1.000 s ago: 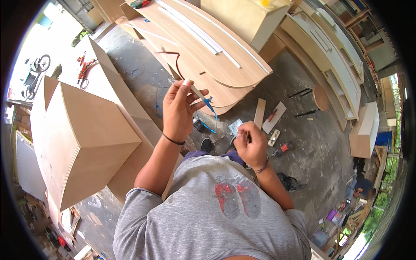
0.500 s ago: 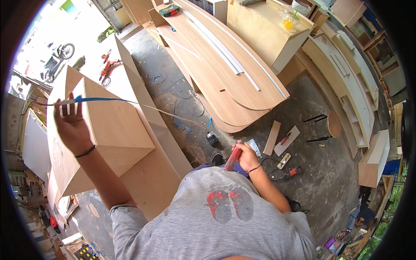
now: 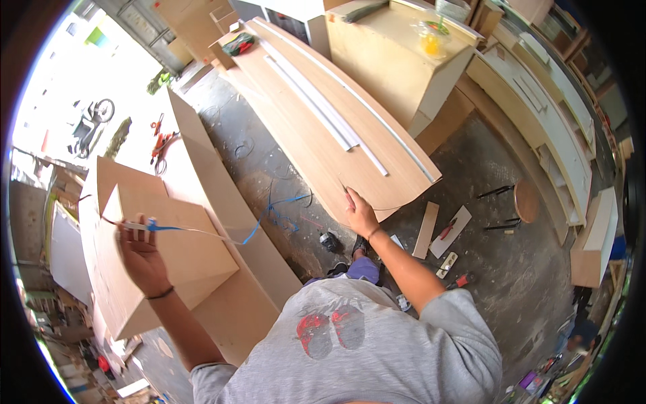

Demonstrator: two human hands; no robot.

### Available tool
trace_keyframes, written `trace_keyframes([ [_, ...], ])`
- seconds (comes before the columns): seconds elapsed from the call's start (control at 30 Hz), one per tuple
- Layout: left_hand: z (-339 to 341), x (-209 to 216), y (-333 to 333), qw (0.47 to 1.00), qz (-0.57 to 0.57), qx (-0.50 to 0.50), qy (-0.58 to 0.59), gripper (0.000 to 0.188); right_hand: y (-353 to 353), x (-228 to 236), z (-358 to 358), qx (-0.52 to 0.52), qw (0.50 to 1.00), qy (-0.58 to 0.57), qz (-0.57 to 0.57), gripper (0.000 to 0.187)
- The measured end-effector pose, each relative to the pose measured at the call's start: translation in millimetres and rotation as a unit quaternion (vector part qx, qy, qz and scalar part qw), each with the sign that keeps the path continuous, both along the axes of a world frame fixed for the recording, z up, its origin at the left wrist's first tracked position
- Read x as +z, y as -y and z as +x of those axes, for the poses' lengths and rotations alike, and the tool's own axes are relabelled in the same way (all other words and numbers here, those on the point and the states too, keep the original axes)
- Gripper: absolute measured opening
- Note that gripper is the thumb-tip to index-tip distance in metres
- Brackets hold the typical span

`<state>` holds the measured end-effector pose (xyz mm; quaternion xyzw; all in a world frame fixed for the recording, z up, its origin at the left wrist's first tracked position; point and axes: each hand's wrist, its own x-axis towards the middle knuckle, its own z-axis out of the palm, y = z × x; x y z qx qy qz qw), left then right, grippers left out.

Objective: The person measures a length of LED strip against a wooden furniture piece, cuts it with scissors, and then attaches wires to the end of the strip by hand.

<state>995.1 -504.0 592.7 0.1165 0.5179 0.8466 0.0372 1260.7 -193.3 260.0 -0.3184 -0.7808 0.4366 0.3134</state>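
Note:
My left hand (image 3: 142,259) is raised over the pale wooden box at left, its fingers closed round a thin band (image 3: 198,233). Blue shows on this band beside the fingers; a pale length runs right, then blue again over the floor. My right hand (image 3: 362,217) reaches forward over the near end of the long rounded wooden panel (image 3: 316,168). It grips a slim red-handled tool (image 3: 350,198) with a thin dark tip. Most of the handle is hidden in the fist, so its exact kind is unclear.
White strips (image 3: 309,101) lie along the panel. A wooden box (image 3: 182,236) stands at left. On the floor are a black drill-like tool (image 3: 329,242), a stool (image 3: 525,201), offcuts (image 3: 424,230), a power strip (image 3: 446,264) and tangled blue strips (image 3: 282,219).
My right hand has moved forward from my waist to over the panel, with the red-handled tool. My left hand has dropped lower and slightly right in view; the band sags more.

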Motion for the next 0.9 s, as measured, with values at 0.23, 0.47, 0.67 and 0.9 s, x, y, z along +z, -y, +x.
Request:
trace_keyframes([
  [0.23,54,-60,-127,0.987,-0.015,-0.134,0.082,0.016,-64,7,-19,0.079,0.944,0.290,0.135,0.047],
  [0.47,88,-57,-222,0.969,-0.065,-0.219,0.095,0.013,-91,13,-11,0.079,0.967,0.187,0.155,0.037],
  [0.67,116,-85,-255,0.948,-0.187,-0.242,0.083,0.012,-86,161,-25,0.220,0.963,-0.062,-0.140,0.041],
  [0.9,135,-108,-267,0.935,-0.140,-0.324,-0.035,0.015,-58,235,-30,0.207,0.961,-0.156,-0.093,0.032],
])
